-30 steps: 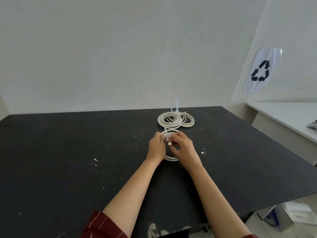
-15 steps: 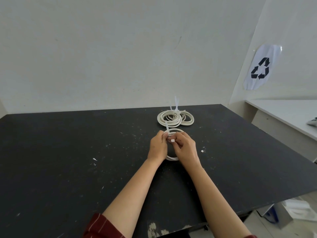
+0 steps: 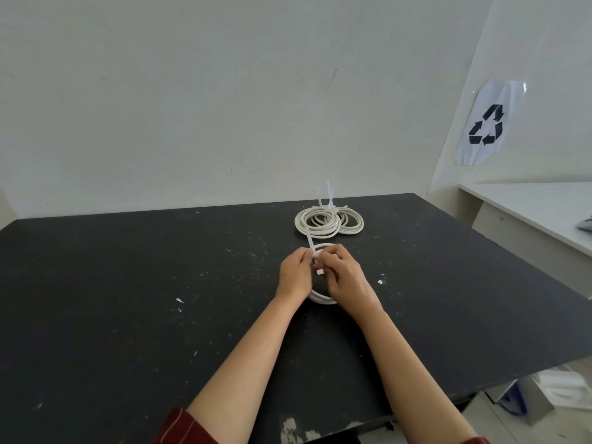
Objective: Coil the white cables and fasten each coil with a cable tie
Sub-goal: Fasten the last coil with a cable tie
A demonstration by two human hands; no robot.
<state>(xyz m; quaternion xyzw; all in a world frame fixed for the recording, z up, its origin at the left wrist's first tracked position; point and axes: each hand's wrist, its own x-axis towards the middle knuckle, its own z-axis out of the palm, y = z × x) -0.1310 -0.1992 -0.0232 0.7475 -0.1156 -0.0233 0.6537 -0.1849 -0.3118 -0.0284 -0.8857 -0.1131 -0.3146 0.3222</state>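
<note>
A small coil of white cable (image 3: 321,298) lies on the black table (image 3: 128,283) between my hands. A white cable tie (image 3: 310,240) loops round the coil's left side, its tail pointing up and away and its square head showing near my fingers. My left hand (image 3: 294,272) pinches the tie and coil from the left. My right hand (image 3: 344,275) grips the coil and the tie's head from the right. Much of the coil is hidden under my fingers.
Behind the hands lies a pile of tied white cable coils (image 3: 326,221) with tie tails sticking up. A white table (image 3: 528,206) stands at the right, under a recycling sign (image 3: 487,123) on the wall. White packages (image 3: 557,386) lie on the floor.
The tie's tail now sticks out farther beyond my left fingers. Both hands have stayed at the coil, shifting only slightly.
</note>
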